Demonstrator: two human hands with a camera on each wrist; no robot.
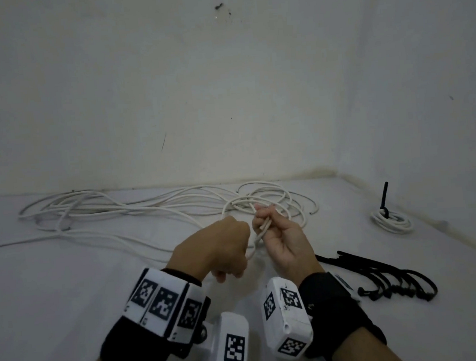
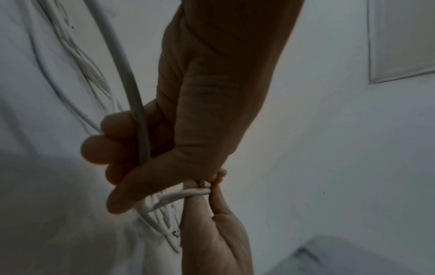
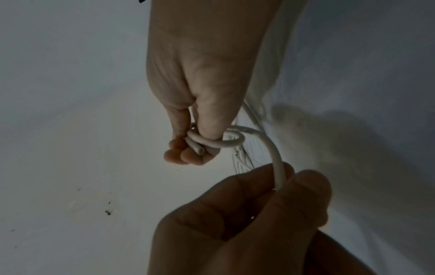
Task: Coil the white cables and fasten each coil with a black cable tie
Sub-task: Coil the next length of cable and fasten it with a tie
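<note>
Closest to me, my left hand (image 1: 222, 247) is curled round the white cable (image 1: 257, 237), feeding it over to my right hand (image 1: 278, 234), which pinches the cut end with the first small loop round the thumb, so I reckon I'm only starting this coil. The rest of the cable sprawls along the wall behind. Next I'd keep wrapping even loops, then grab one of the black cable ties (image 1: 381, 277) on my right, near the finished coil (image 1: 392, 219).

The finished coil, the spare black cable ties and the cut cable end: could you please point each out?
finished coil (image 1: 392, 221), head view, on its white loops.
spare black cable ties (image 1: 380, 271), head view, on the bundle's straps.
cut cable end (image 3: 200, 150), right wrist view, on the tip.
</note>
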